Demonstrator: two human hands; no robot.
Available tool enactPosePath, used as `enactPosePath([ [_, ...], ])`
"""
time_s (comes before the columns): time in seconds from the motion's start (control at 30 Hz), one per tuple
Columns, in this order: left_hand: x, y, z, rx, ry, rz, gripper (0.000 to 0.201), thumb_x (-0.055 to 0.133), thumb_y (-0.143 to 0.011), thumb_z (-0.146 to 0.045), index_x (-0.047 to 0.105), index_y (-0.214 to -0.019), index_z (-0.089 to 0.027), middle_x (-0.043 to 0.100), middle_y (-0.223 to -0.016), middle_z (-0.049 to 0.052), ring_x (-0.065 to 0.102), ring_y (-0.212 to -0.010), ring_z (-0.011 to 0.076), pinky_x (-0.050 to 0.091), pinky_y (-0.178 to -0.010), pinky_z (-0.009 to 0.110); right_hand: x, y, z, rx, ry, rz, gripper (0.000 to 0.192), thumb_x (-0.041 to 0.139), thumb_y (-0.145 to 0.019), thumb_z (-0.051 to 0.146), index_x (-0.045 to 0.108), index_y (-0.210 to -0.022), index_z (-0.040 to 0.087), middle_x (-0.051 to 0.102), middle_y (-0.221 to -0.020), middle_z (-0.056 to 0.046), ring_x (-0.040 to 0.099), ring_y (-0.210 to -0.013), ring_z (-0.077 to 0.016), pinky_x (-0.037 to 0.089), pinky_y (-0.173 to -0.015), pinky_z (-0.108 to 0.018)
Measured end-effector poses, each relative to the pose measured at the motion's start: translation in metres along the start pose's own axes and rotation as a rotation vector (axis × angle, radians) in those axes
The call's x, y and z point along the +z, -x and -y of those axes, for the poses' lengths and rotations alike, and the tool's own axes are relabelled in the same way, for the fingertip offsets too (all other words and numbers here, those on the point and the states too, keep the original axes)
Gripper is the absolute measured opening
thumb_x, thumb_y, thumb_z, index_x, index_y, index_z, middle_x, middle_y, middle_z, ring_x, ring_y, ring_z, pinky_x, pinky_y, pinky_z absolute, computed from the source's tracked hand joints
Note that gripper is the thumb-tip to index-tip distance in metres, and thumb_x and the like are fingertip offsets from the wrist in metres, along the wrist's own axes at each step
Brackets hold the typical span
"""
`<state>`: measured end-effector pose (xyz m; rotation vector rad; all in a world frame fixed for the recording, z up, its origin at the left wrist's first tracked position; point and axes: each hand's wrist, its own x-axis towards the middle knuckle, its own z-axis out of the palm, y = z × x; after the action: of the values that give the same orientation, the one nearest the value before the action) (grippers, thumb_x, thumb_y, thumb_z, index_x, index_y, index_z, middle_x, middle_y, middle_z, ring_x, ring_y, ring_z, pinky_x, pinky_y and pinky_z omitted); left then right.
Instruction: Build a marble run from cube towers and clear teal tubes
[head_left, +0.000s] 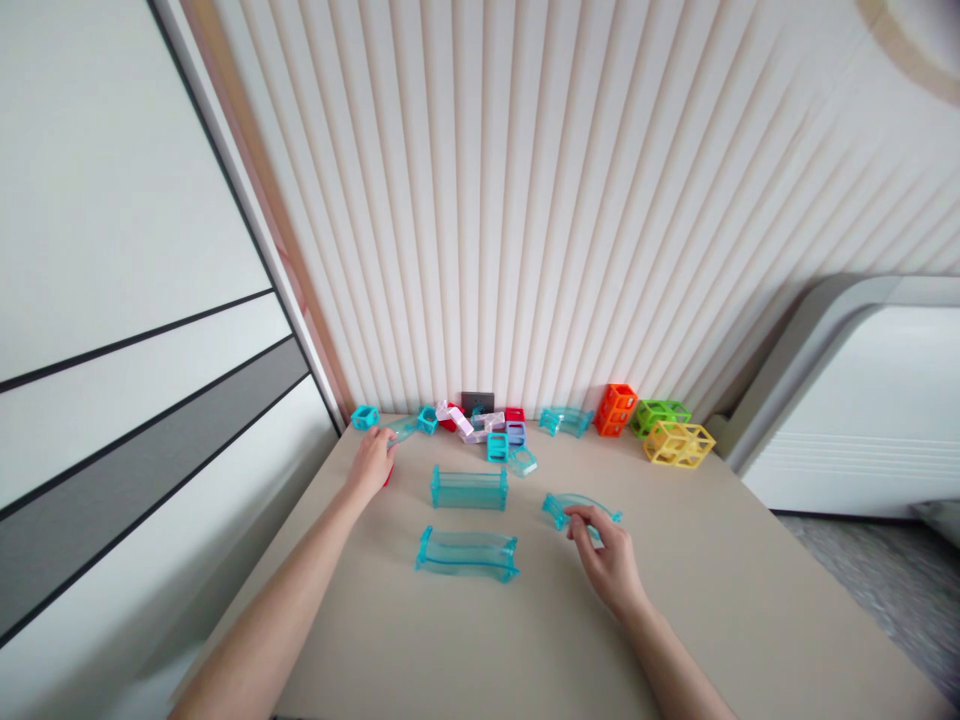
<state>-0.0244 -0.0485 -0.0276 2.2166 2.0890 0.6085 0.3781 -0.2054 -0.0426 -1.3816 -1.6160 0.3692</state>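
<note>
At the left, my left hand point(373, 462) has its fingers closed on the near end of a clear blue curved toy piece point(403, 430). A small red thing point(388, 478) shows under that hand, mostly hidden. My right hand point(606, 555) pinches another clear blue curved track piece point(556, 510) low over the table, covering part of it. Between the hands lie a straight clear blue track piece point(469, 489) and, closer to me, a wavy clear blue track piece point(466, 555).
Along the ribbed wall stand a blue cube frame point(364, 417), pale pink blocks point(459, 420), a blue block point(497, 447), a clear blue curved piece point(566, 421), an orange block tower point(616, 410), green frames point(660, 416) and yellow frames point(679, 444). A white cabinet borders the table's left.
</note>
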Motion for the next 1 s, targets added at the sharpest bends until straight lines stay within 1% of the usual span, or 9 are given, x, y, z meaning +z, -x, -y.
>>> enactPosePath([
  [0.1, -0.003, 0.002, 0.000, 0.049, 0.050, -0.028, 0.008, 0.052, -0.094, -0.019, 0.059, -0.095, -0.021, 0.062, -0.109, 0.010, 0.063, -0.111, 0.0250, 0.049, -0.103, 0.039, 0.000, 0.001, -0.001, 0.014, -0.005, 0.003, 0.029, 0.051, -0.097, 0.040, 0.072, -0.094, 0.021, 0.071, -0.071, -0.004, 0.068, -0.064, -0.0197, 0.047, -0.042, -0.023],
  [0.2, -0.006, 0.006, -0.001, 0.091, 0.094, -0.047, 0.008, 0.050, -0.094, -0.019, 0.058, -0.096, -0.022, 0.061, -0.117, 0.010, 0.060, -0.118, 0.0257, 0.047, -0.106, 0.041, 0.000, 0.001, -0.003, 0.028, -0.013, 0.009, 0.029, 0.051, -0.098, 0.041, 0.072, -0.095, 0.021, 0.072, -0.072, -0.004, 0.069, -0.065, -0.0197, 0.049, -0.044, -0.024],
  [0.33, -0.009, 0.009, -0.003, 0.116, 0.155, -0.050, 0.007, 0.049, -0.095, -0.020, 0.055, -0.098, -0.023, 0.063, -0.125, 0.010, 0.059, -0.124, 0.0246, 0.047, -0.107, 0.039, 0.002, 0.001, -0.003, 0.034, -0.013, 0.018, 0.029, 0.051, -0.098, 0.041, 0.072, -0.095, 0.020, 0.072, -0.073, -0.005, 0.069, -0.066, -0.0200, 0.051, -0.047, -0.025],
  [0.43, -0.010, 0.009, -0.006, 0.099, 0.201, -0.071, 0.009, 0.049, -0.096, -0.022, 0.053, -0.103, -0.023, 0.066, -0.123, 0.010, 0.061, -0.121, 0.0251, 0.048, -0.106, 0.039, 0.001, 0.001, -0.002, 0.021, 0.001, -0.002, 0.028, 0.051, -0.098, 0.039, 0.071, -0.096, 0.021, 0.072, -0.072, -0.004, 0.069, -0.066, -0.0197, 0.052, -0.051, -0.026],
  [0.53, -0.015, 0.010, -0.013, 0.066, 0.248, -0.139, 0.019, 0.044, -0.098, -0.023, 0.052, -0.115, -0.020, 0.065, -0.125, 0.015, 0.059, -0.124, 0.0279, 0.044, -0.109, 0.043, -0.001, 0.001, 0.001, -0.036, 0.021, -0.066, 0.026, 0.051, -0.098, 0.038, 0.071, -0.093, 0.021, 0.071, -0.070, -0.003, 0.068, -0.066, -0.0193, 0.056, -0.059, -0.029],
  [0.7, -0.029, 0.011, -0.034, 0.046, 0.349, -0.243, 0.034, 0.035, -0.101, -0.026, 0.046, -0.131, -0.015, 0.059, -0.137, 0.018, 0.051, -0.135, 0.0282, 0.037, -0.116, 0.044, -0.005, -0.001, 0.006, -0.058, 0.068, -0.172, 0.025, 0.052, -0.097, 0.037, 0.070, -0.090, 0.022, 0.071, -0.069, -0.002, 0.068, -0.065, -0.0188, 0.057, -0.065, -0.031],
  [0.87, -0.040, 0.011, -0.059, 0.031, 0.469, -0.276, 0.042, 0.033, -0.102, -0.030, 0.044, -0.140, -0.016, 0.058, -0.141, 0.016, 0.054, -0.131, 0.0270, 0.042, -0.111, 0.042, -0.005, 0.000, 0.005, -0.026, 0.058, -0.186, 0.026, 0.051, -0.097, 0.038, 0.070, -0.091, 0.022, 0.071, -0.071, -0.002, 0.067, -0.064, -0.0185, 0.057, -0.063, -0.031],
  [0.93, -0.046, 0.014, -0.070, 0.040, 0.513, -0.279, 0.045, 0.032, -0.103, -0.036, 0.046, -0.141, -0.017, 0.060, -0.138, 0.014, 0.057, -0.127, 0.0263, 0.046, -0.107, 0.040, -0.004, 0.000, 0.005, -0.038, 0.057, -0.197, 0.024, 0.052, -0.097, 0.037, 0.070, -0.091, 0.022, 0.071, -0.071, -0.003, 0.067, -0.065, -0.0186, 0.057, -0.062, -0.030],
  [1.0, -0.054, 0.020, -0.083, 0.055, 0.624, -0.205, 0.051, 0.033, -0.103, -0.046, 0.049, -0.142, -0.018, 0.067, -0.125, 0.012, 0.065, -0.110, 0.0245, 0.053, -0.094, 0.036, -0.005, -0.001, 0.007, -0.081, 0.061, -0.223, 0.022, 0.052, -0.098, 0.034, 0.070, -0.092, 0.022, 0.071, -0.074, -0.004, 0.068, -0.067, -0.0191, 0.057, -0.064, -0.031],
])
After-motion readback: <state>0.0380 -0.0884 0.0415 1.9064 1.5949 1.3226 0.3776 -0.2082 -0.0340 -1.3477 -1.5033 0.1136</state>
